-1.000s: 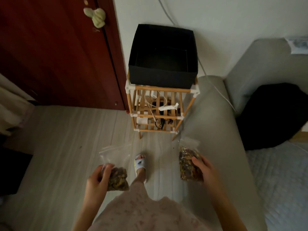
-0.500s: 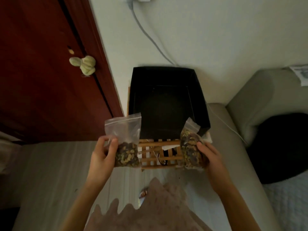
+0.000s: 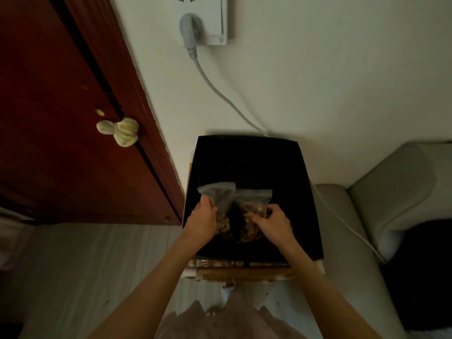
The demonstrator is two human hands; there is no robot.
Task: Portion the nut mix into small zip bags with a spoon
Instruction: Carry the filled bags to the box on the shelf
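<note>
Holding two filled zip bags inside the black box

Reaching forward from the head camera's view, both bare arms extend over a black box (image 3: pixel 252 152) that sits on a wooden slatted rack (image 3: pixel 244 274) against the white wall. The left hand (image 3: pixel 201 222) grips the left zip bag (image 3: pixel 217 194) with its fingers (image 3: pixel 206 201) curled round the bag's left edge. The right hand (image 3: pixel 275 223) holds the right zip bag (image 3: pixel 254 199), its fingers curled over the bag's lower right part, pressing on the nut mix (image 3: pixel 253 209) inside. The two bags lie side by side within the box, their edges touching or overlapping near the middle, sealed strips pointing away from the person. Whether the bags rest on the box floor or hang just above it cannot be told.

On the wall above, a grey plug (image 3: pixel 189 28) sits in a white socket (image 3: pixel 203 18), and its cable (image 3: pixel 220 94) runs down behind the box. A dark red door (image 3: pixel 61 106) stands to the left, with a pale cloth knot (image 3: pixel 119 129) on it. A grey sofa arm (image 3: pixel 342 216) lies to the right of the rack.
</note>
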